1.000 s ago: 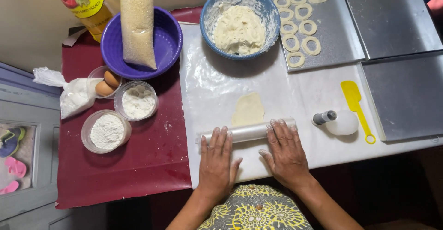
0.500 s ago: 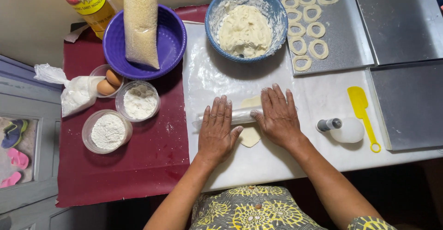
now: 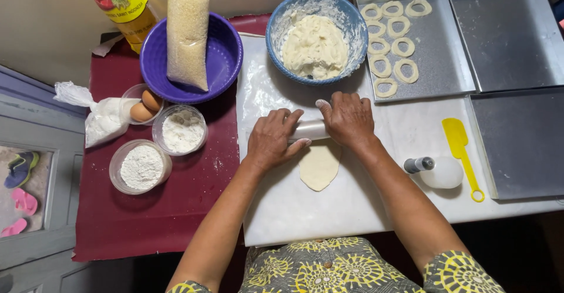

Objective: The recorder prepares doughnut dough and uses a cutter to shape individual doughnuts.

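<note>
My left hand (image 3: pixel 272 138) and my right hand (image 3: pixel 348 118) both press down on a clear rolling pin (image 3: pixel 309 131) lying crosswise on a white plastic sheet (image 3: pixel 282 205). Just in front of the pin lies an oval of flattened pale dough (image 3: pixel 319 166). Beyond the hands stands a blue bowl (image 3: pixel 281 19) with a lump of dough in it. Several ring-shaped dough pieces (image 3: pixel 392 47) lie on a metal tray (image 3: pixel 437 52) at the back right.
A purple bowl (image 3: pixel 226 58) holds a bag of white grains (image 3: pixel 187 34). Left of the sheet stand tubs of flour (image 3: pixel 141 166), a second flour tub (image 3: pixel 181 131), eggs (image 3: pixel 145 106) and a tied bag (image 3: pixel 100 119). A yellow spatula (image 3: pixel 461 149), a small bottle (image 3: pixel 435 169) and two empty trays (image 3: pixel 523 140) are at the right.
Both hands have rolled the pin away from me, from the near part of the sheet over the dough to its far end. The dough now lies flatter and longer.
</note>
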